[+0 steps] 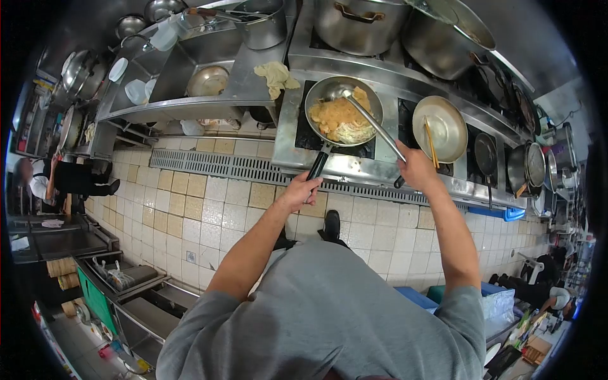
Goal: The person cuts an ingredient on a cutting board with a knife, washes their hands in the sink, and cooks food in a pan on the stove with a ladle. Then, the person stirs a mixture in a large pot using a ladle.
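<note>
My left hand (303,192) is wrapped round the black handle of a frying pan (378,104) on the stove. In the pan lies orange-brown food (342,114), with pale strands at its lower right side. My right hand (418,168) grips a long metal ladle (373,125), whose bowl rests in the pan at the upper left of the food. Just right of that hand, a wide shallow metal pan (446,130) sits on the stove with wooden chopsticks (431,142) in it.
Two large pots (361,28) (443,47) stand behind the pans. A yellow cloth (277,77) lies left of the stove, beside sinks (174,82). Further right is a small dark pan (486,155). One person (79,180) stands far left; another (538,291) is at far right.
</note>
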Available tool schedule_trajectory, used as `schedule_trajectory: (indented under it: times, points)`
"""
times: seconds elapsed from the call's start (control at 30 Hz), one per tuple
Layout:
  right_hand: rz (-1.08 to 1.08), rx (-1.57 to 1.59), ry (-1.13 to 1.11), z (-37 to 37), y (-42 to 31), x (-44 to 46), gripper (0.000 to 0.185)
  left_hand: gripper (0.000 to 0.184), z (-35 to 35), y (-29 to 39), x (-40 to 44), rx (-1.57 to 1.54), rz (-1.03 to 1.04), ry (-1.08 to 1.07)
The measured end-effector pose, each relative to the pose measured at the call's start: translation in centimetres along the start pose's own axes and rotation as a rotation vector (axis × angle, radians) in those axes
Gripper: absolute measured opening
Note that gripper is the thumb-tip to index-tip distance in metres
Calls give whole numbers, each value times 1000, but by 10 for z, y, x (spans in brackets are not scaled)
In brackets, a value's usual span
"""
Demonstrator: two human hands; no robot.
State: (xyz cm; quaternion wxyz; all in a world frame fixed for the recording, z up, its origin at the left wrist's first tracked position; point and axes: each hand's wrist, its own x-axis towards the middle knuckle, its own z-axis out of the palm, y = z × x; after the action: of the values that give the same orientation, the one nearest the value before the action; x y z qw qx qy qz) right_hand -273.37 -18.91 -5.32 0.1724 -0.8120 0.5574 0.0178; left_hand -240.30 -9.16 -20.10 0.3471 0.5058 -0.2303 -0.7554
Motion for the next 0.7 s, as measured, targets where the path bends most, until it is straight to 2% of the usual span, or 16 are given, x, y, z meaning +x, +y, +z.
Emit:
schedule_trajectory:
  times: [0.1,0.17,0.2,0.27,0.3,0.37,0.4,0.47,0.5,0.57,0.6,0.67,0.7]
  points:
    - [42,-9,80,34,0,5,52,16,0,1,-1,7,2,-11]
    - [75,374,145,55,-11,-5,47,16,1,4,0,16,8,-6]
    - [263,691,-30,53,-26,-16,46,16,2,2,-1,14,3,9]
    - [344,927,-139,35,-40,-27,43,15,-1,1,2,11,10,-7]
    - [353,928,-144,49,-38,-31,43,15,-1,-2,2,13,21,-25]
    - [-18,621,355,77,-33,-31,37,15,0,0,3,5,17,-33]
    - [-15,621,358,85,-37,-36,37,15,1,0,1,-5,10,-36]
    - [402,888,106,90,-65,-42,13,16,1,2,1,4,10,-36]
    - [400,885,108,88,-81,-47,13,16,1,2,1,10,5,-30]
    - [404,1177,48,68,-116,-60,17,16,-1,0,7,-6,25,-43]
    - [408,1181,39,67,-119,-67,17,17,-3,-5,5,-20,38,-55]
    - [322,1247,114,58,-117,-69,24,17,-2,0,2,-7,28,-40]
    - [334,1249,122,51,-116,-73,35,18,1,2,0,5,15,-32]
